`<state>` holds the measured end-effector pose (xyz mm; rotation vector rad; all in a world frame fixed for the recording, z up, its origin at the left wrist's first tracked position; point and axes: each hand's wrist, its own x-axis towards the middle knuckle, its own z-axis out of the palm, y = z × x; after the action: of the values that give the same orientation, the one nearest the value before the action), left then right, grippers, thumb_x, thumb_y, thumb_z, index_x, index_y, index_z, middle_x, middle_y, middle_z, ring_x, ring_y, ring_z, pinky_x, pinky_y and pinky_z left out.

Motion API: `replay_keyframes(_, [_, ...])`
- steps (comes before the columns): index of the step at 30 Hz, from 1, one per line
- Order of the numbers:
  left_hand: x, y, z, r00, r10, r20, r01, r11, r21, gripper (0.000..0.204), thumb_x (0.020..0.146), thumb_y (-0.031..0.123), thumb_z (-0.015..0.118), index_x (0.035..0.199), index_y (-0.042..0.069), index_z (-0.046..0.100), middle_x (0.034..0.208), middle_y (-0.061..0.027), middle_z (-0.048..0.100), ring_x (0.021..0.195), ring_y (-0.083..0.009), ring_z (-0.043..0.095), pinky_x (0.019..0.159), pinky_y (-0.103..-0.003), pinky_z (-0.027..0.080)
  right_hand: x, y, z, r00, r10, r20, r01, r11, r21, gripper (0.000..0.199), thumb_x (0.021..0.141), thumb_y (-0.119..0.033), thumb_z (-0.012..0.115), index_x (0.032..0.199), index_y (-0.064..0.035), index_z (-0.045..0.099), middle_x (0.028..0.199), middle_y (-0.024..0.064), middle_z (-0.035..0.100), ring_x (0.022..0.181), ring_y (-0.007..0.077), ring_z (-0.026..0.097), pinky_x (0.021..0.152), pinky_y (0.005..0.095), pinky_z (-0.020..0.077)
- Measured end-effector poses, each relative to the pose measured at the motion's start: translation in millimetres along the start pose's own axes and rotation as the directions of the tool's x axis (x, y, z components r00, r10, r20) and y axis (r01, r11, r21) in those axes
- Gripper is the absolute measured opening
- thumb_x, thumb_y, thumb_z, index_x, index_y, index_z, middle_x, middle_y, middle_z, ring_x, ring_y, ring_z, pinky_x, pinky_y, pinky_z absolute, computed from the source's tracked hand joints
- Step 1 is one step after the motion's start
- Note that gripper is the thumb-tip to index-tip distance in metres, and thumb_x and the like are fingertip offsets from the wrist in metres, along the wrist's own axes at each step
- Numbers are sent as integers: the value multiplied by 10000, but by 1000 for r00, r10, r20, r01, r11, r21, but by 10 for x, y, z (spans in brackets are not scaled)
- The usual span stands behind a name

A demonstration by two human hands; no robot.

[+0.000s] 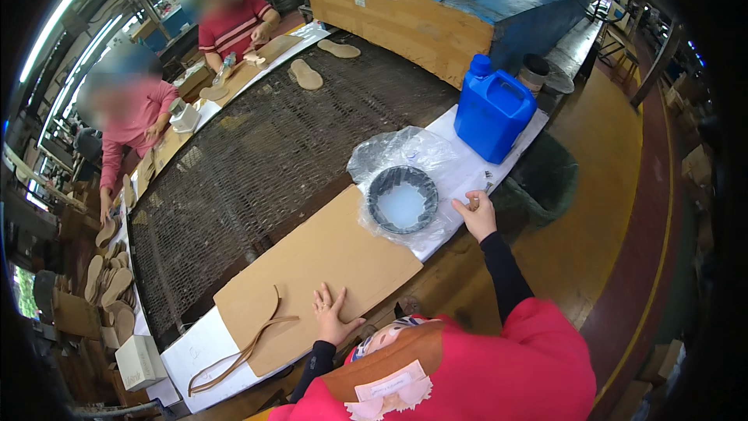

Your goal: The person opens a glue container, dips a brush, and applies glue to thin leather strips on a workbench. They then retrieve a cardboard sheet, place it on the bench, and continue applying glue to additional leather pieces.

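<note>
A wide conveyor belt of dark metal mesh [226, 156] is stretched across the middle. Beyond it, its end is covered by a large, box-shaped hood with a blue top and a tan front panel [401, 27]. Two pale, flat, sole-shaped pieces [305, 75] are laid apart on the mesh. An upright blue plastic jug with a moulded handle [492, 113] is placed beside the hood. Along the far side, a person in a pink top [140, 121] and a person in a striped red top [234, 27] are seen. At lower left, a white rectangular carton [140, 362] is set near heaped brown soles [117, 287].
</note>
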<state>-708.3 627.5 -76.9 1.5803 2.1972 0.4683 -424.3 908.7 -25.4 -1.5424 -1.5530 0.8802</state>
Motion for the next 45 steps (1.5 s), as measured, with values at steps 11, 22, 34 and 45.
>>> replay_keyframes(11, [-385, -123, -338, 850, -224, -476, 81, 950, -301, 191, 695, 58, 666, 882, 29, 638, 954, -164, 631, 926, -316, 595, 833, -371, 448, -790, -982, -239, 889, -142, 435, -241, 662, 710, 434, 732, 102, 402, 1138, -49, 392, 855, 78, 521, 533, 36, 347, 472, 184, 315])
replay_keyframes(22, [-685, -711, -543, 851, -155, -501, 23, 966, -259, 304, 651, 12, 653, 949, 64, 630, 1022, -135, 599, 986, -313, 550, 859, -371, 428, -1743, -1559, 433, 617, -209, 759, -355, 786, 506, 306, 793, 21, 546, 1063, -54, 421, 806, 16, 533, 622, 27, 446, 487, 153, 336])
replay_keyframes(34, [-1183, -1951, -624, 725, -200, -660, 391, 907, 155, 132, 769, 94, 565, 886, 121, 620, 901, -33, 552, 951, -213, 505, 903, -430, 305, -2109, -1706, 903, 565, -209, 798, -338, 824, 455, 304, 794, 27, 563, 1047, -71, 427, 762, 12, 515, 450, 9, 348, 366, 154, 250])
replay_keyframes(45, [-1468, -2315, -848, 690, -368, -624, 507, 860, 54, 287, 708, 50, 565, 976, 119, 637, 1042, -83, 546, 1052, -260, 474, 942, -430, 291, -2297, -1803, 907, 573, -113, 812, -421, 809, 410, 301, 786, 29, 581, 1042, -57, 449, 755, 1, 514, 526, 15, 395, 402, 156, 262])
